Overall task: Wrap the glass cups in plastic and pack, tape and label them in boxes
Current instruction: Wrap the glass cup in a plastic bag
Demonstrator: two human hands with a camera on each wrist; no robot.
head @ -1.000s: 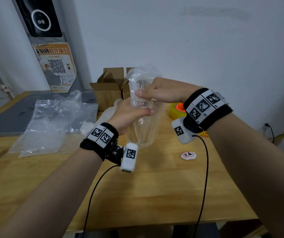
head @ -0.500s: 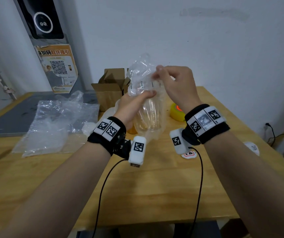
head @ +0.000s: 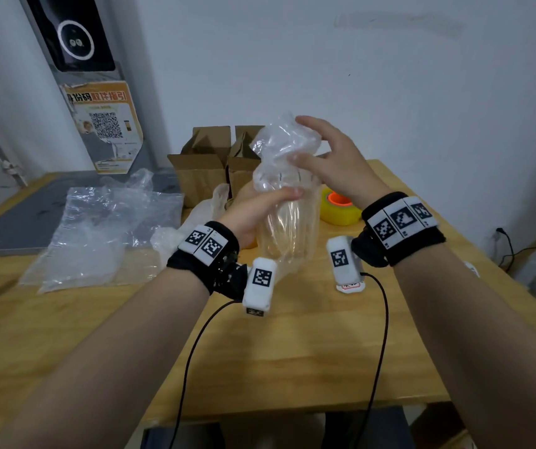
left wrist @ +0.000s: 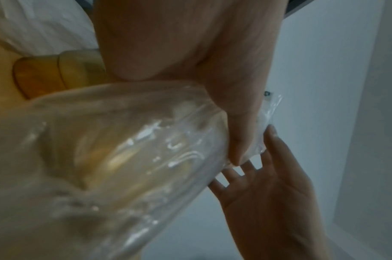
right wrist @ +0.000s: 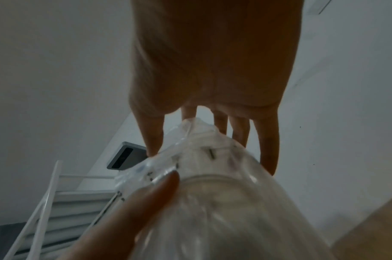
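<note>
A clear glass cup [head: 287,228] in a plastic wrap is held upright above the wooden table [head: 292,351]. My left hand [head: 260,209] grips its upper body, thumb across the front. The loose plastic [head: 284,144] bunches above the rim. My right hand [head: 321,153] is at that bunch with fingers spread and straight, thumb and fingertips touching the plastic. The left wrist view shows the wrapped cup [left wrist: 128,158] under my thumb and the right hand's open palm [left wrist: 268,193] beyond. In the right wrist view, straight fingers [right wrist: 266,140] reach past the plastic top [right wrist: 199,139].
Open cardboard boxes [head: 202,166] stand at the back by the wall. A yellow tape roll [head: 338,210] lies right of the cup. Crumpled plastic sheets [head: 98,228] cover the left of the table. A small label [head: 351,286] lies below my right wrist.
My right hand first lay across the cup's top, then pinched the plastic; now its fingers are spread open on the bunch. The left hand keeps its grip.
</note>
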